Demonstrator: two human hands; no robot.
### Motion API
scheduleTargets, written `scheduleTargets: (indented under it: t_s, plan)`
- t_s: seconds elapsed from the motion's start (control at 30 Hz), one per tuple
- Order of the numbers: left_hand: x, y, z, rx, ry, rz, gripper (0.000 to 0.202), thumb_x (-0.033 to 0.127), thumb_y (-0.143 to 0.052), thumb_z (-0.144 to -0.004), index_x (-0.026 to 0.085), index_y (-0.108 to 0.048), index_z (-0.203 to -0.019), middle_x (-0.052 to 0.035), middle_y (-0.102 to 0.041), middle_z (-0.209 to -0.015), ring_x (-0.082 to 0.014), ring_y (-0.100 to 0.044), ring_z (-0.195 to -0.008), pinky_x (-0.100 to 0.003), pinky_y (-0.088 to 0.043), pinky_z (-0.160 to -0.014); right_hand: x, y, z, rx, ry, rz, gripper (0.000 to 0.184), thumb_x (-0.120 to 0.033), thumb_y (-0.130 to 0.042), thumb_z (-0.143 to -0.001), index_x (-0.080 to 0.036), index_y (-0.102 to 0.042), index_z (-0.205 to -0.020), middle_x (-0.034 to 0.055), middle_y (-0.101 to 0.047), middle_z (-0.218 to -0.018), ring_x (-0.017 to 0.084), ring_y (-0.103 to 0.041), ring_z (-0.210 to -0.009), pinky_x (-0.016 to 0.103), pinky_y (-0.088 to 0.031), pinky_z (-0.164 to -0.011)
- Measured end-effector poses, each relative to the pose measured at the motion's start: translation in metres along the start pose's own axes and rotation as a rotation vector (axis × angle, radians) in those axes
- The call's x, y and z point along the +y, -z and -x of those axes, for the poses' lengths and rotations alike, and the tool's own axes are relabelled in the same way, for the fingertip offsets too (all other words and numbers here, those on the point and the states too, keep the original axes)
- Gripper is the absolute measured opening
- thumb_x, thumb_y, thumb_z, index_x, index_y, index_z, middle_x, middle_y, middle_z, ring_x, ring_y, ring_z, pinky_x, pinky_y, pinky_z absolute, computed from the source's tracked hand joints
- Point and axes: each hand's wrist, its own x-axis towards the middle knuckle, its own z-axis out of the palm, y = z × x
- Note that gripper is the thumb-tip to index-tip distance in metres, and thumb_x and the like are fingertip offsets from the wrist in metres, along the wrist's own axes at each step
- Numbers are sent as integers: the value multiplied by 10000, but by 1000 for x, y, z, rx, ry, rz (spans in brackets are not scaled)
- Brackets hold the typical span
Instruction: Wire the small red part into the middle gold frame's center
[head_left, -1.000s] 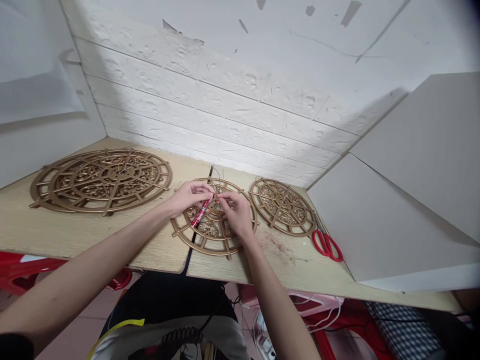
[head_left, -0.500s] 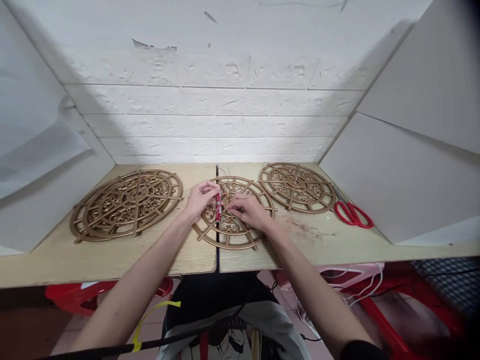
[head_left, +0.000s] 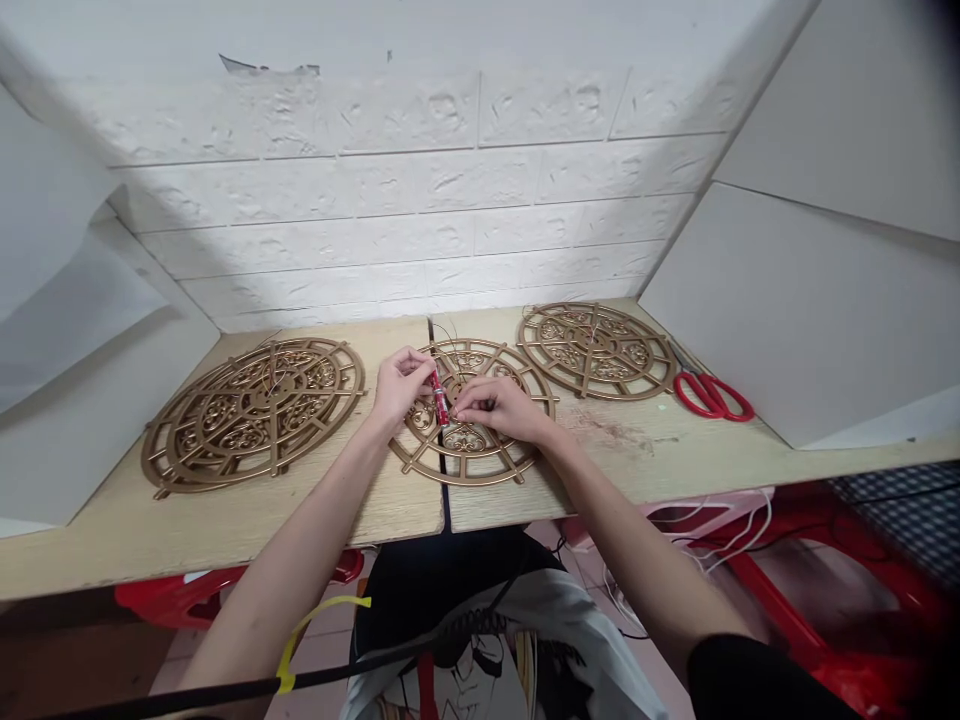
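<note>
A gold openwork disc lies flat at the middle of the wooden table. Both hands rest over it. My left hand is closed, pinching the top of a small red tube-shaped thing that hangs over the disc's centre. My right hand is closed in a pinch right beside the red thing, fingertips on the disc's hub; what they hold is too small to make out. Thin dark wires rise from the disc's far side.
A larger stack of gold discs lies to the left, another disc to the right. Red scissors lie by the white board at right. A white brick wall stands behind; red stools and cables sit under the table.
The view has swung and levelled, so the table now looks straight. The red thing has turned from slanted to nearly upright. Both hands stay pinched over the middle disc.
</note>
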Motion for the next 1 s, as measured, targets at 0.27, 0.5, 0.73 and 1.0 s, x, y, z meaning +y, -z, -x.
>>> scheduleTargets:
  t_s: [0.27, 0.5, 0.73, 1.0]
  plan:
    - [-6, 0, -5, 100, 2, -101, 163, 248, -688, -652, 135, -576, -688, -7, -622, -679, -74, -567, -550, -179, -510, -493, 8, 0, -1, -64, 96, 55, 101, -285, -689, -764, -204, -744, -783, 49, -638, -859, 171, -599, -809, 306, -469, -769]
    - [-6, -2, -7, 127, 53, -123, 154, 230, -685, -665, 133, -566, -680, -6, -632, -670, -60, -564, -519, -174, -512, -502, 9, -5, -2, -18, 147, 134, 75, -248, -693, -762, -187, -735, -753, 48, -625, -857, 173, -586, -834, 311, -456, -793]
    - [-13, -3, -9, 155, -18, -132, 150, 243, -671, -654, 118, -597, -691, -2, -604, -628, -75, -560, -504, -200, -524, -481, 7, -5, -2, -22, 33, -14, 114, -242, -683, -772, -142, -701, -720, 44, -630, -791, 143, -592, -739, 269, -456, -714]
    - [-24, -3, -13, 189, -112, -150, 151, 260, -665, -631, 135, -586, -661, 13, -585, -595, -86, -532, -493, -235, -525, -482, 4, -18, -2, 60, 42, 205, 97, -204, -658, -744, -147, -618, -677, 22, -614, -770, 148, -563, -757, 260, -418, -727]
